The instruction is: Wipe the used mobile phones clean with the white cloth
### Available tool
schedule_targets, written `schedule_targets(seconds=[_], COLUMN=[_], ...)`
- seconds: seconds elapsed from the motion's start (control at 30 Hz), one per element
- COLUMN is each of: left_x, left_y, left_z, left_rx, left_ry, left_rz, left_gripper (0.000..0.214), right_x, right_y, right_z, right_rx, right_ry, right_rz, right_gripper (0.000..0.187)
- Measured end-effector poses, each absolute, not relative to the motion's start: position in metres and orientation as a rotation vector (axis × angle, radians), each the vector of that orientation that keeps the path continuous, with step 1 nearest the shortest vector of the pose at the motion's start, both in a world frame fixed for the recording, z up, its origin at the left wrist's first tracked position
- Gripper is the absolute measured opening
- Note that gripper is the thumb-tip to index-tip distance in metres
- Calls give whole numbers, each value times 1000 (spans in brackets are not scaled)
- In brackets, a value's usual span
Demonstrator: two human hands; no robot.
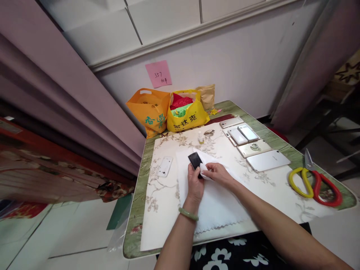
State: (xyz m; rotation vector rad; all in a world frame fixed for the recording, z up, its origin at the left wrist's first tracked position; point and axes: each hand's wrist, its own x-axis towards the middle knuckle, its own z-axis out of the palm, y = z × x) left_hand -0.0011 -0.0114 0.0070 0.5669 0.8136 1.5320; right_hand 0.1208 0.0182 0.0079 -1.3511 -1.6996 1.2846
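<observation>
- Left hand (195, 180) grips dark phone (194, 159) above white cloth (219, 208); right hand (217, 172) pinches white wipe (203, 168) at its 5 o'clock end.
- Wiping well probably wants a braced phone, light even strokes.
- Legible: "357", pink note (163, 66), 11 o'clock; "达克", yellow bag (180, 125), 12 o'clock; "香", orange bag (140, 108), 10 o'clock.

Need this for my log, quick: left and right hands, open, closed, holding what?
Left hand: closed, holding the dark phone.
Right hand: closed, pinching white cloth at the phone's near end.
</observation>
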Motion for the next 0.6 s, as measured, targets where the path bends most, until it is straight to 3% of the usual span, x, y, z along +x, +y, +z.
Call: schedule_targets(seconds=[0.1,0.27,0.6], left_x=[-2,-4,-10], left_y=[-9,-9,-13], left_z=[4,2,7], left_rx=[563,704,883], left_ry=[925,1216,1184], left_rz=[1618,1738,1351], left_gripper=[24,25,38], right_x=[122,123,120], right_y=[16,19,16], right_z=[7,-2,-1], right_rx=[-1334,-1289,-1339], right_ry=[-1773,-1617,-1514], right_rz=[1159,1250,1189], right_gripper=[36,40,39])
